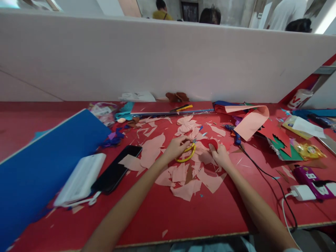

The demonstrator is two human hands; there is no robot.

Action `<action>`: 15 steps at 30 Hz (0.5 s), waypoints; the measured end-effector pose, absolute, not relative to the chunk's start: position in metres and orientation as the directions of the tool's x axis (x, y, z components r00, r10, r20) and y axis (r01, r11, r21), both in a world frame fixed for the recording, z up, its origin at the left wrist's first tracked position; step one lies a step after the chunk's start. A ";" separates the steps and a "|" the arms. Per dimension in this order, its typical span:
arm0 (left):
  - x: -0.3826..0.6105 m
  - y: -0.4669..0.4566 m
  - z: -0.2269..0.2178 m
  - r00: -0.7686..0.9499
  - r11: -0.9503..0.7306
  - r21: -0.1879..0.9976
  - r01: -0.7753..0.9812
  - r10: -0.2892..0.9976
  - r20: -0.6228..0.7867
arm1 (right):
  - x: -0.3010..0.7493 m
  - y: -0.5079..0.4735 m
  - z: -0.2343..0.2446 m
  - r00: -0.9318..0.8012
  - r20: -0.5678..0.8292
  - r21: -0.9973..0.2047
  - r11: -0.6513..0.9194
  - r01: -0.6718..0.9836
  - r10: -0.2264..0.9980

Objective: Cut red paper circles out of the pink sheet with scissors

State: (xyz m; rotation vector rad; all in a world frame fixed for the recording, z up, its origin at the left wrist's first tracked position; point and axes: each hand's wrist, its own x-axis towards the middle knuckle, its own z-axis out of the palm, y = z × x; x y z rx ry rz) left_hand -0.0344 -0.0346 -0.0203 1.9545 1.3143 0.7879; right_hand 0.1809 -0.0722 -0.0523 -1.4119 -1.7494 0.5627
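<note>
My right hand (221, 156) pinches a red piece of felt or cloth (209, 142), thumb on top. Close by on its left is my left hand (177, 147), its fingers drawn together; what they hold, if anything, is too small to make out. Scissors with yellow handles (185, 159) lie under and beside the left fingers, blades pointing away. Around both hands spread many pale pink cut pieces (187, 190), some gathered in a petal-like bunch (186, 124) just beyond the fingers.
A blue board (60, 147), a white case (81, 178) and a black phone (118, 169) are at left. A corded blue glue gun (237, 137), felt sheets (252, 122) and a purple power strip (312, 182) lie right. A yellow cutter (183, 107) rests before the white partition (168, 63).
</note>
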 end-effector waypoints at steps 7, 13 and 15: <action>-0.051 -0.060 -0.022 0.461 -0.486 0.312 0.816 0.874 0.155 | 0.192 -0.068 -0.056 -0.089 0.336 -0.673 0.306 0.673 0.937; -0.043 -0.055 -0.027 0.330 -0.331 0.166 0.929 0.943 0.036 | 0.197 -0.076 -0.046 -0.358 0.414 -0.264 0.487 0.833 0.837; -0.042 -0.052 -0.028 0.275 -0.277 0.137 0.951 0.961 0.029 | 0.197 -0.079 -0.042 -0.456 0.474 -0.080 0.553 0.830 0.753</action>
